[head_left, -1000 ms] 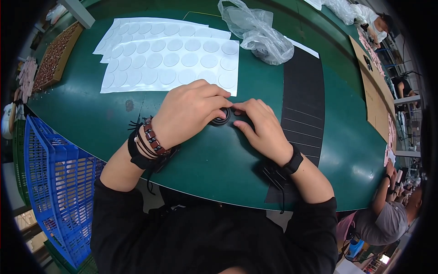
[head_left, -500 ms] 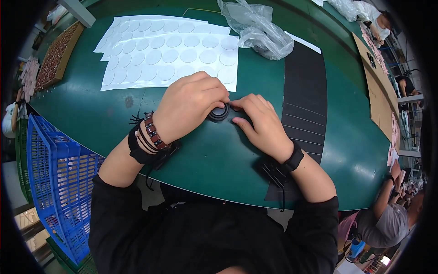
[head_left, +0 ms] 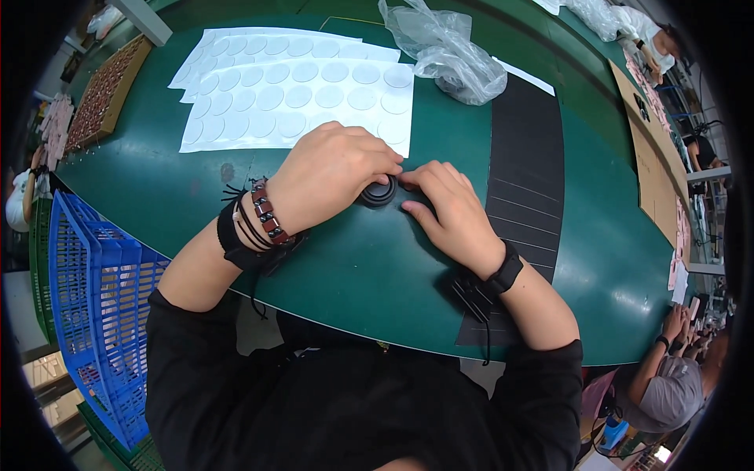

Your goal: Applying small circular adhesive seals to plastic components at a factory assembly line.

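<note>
A small black round part with stepped rings (head_left: 378,194) rests on the green table (head_left: 353,267). My left hand (head_left: 334,169) is closed at its far left edge, thumb and fingertips pressed on it; the other fingers curl out of sight beneath. Beside the part's right edge, my right hand (head_left: 452,210) has its thumb and index finger spread, with the index fingertip close to or touching the rim. Behind my left hand lie overlapping white sheets of round clear stickers (head_left: 298,96). A long black sheet with several cross cuts (head_left: 525,165) lies to the right of my right hand.
A crumpled clear plastic bag (head_left: 452,59) lies at the back. Blue crates (head_left: 98,290) stand at the left beside the table edge. A cardboard tray of small reddish pieces (head_left: 110,94) is at the far left, cardboard (head_left: 648,165) at the right. Co-workers (head_left: 667,392) sit along the right side.
The whole view has shifted slightly. Both hands stay around the black round part, with my left wrist turned a little; nothing has been let go or picked up.
</note>
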Motion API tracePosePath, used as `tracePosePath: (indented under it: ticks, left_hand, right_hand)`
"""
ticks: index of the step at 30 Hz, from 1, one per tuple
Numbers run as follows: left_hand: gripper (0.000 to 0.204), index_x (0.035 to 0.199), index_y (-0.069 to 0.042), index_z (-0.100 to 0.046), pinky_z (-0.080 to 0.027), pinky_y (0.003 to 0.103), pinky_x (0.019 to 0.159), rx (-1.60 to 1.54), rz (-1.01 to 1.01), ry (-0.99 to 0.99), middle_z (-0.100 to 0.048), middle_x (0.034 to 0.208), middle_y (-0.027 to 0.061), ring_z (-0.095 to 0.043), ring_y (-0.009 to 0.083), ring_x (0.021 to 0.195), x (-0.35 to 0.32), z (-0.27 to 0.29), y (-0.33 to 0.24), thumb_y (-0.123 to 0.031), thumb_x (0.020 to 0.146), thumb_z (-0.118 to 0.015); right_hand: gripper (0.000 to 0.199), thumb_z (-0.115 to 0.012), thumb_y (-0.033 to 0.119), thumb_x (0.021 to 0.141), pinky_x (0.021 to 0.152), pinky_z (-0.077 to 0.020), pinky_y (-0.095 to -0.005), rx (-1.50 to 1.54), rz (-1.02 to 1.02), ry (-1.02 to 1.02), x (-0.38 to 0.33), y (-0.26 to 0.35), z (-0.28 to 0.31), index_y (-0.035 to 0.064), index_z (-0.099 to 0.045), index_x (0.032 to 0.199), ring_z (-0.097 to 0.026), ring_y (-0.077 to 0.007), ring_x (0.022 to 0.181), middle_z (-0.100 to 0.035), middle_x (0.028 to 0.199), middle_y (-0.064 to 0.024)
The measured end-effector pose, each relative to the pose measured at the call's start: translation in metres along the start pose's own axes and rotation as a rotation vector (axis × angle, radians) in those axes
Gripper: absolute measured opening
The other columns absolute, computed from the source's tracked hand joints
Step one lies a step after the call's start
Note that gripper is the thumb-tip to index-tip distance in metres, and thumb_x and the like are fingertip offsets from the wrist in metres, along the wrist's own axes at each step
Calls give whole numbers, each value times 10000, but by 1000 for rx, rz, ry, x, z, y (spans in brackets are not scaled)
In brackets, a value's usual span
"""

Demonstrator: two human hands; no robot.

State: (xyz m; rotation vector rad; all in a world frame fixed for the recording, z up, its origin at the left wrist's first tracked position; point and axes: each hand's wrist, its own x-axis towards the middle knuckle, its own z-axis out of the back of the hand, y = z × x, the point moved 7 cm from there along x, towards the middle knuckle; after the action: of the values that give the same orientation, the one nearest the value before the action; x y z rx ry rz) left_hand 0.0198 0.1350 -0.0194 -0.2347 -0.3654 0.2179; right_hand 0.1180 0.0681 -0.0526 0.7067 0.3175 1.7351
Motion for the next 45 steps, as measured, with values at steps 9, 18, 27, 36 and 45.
tracePosePath:
  ticks: [9, 18, 27, 36, 45]
  left_hand:
    - [34, 811, -54, -539, -433, 331, 722, -59, -66, 43, -597, 852, 52, -569, 214, 840, -9, 17, 2, -62, 780, -550]
    - [41, 900, -64, -464, -430, 354, 696, -521, 389, 284, -574, 783, 89, -550, 271, 791, -76, 72, 77, -101, 883, -459]
    - [58, 842, -49, -437, -381, 363, 908, -326, 489, 99, -585, 1112, 103, -485, 308, 1074, -170, 108, 205, -9, 827, -477]
    - [78, 839, -30, -456, -409, 346, 865, -230, 325, -98, -582, 1125, 96, -493, 295, 1037, -148, 97, 218, 19, 786, -487]
    - [46, 836, -14, -466, -417, 372, 871, -222, 364, -39, -582, 1117, 106, -488, 299, 1069, -146, 81, 229, 16, 803, -479]
  right_hand:
    - [272, -622, 67, 750, 788, -389, -352, -2, 53, 33, 13, 20, -6, 25, -540, 1006, -494, -287, 890, -525, 924, -102]
    - [281, -606, 64, 766, 845, -398, -332, 120, 0, 194, 42, 41, -3, -4, -530, 1028, -520, -278, 964, -555, 989, -113]
    - [317, -604, 53, 755, 783, -448, -344, -96, 294, 477, 186, 98, -26, 39, -527, 1062, -572, -270, 871, -581, 941, -106]
    - [421, -570, -11, 745, 757, -464, -336, -35, 421, 546, 310, 59, -149, 70, -494, 1151, -569, -250, 874, -585, 942, -84]
    - [323, -563, -19, 748, 725, -461, -336, -31, 413, 492, 310, 52, -161, 71, -518, 1055, -555, -247, 862, -553, 870, -71]
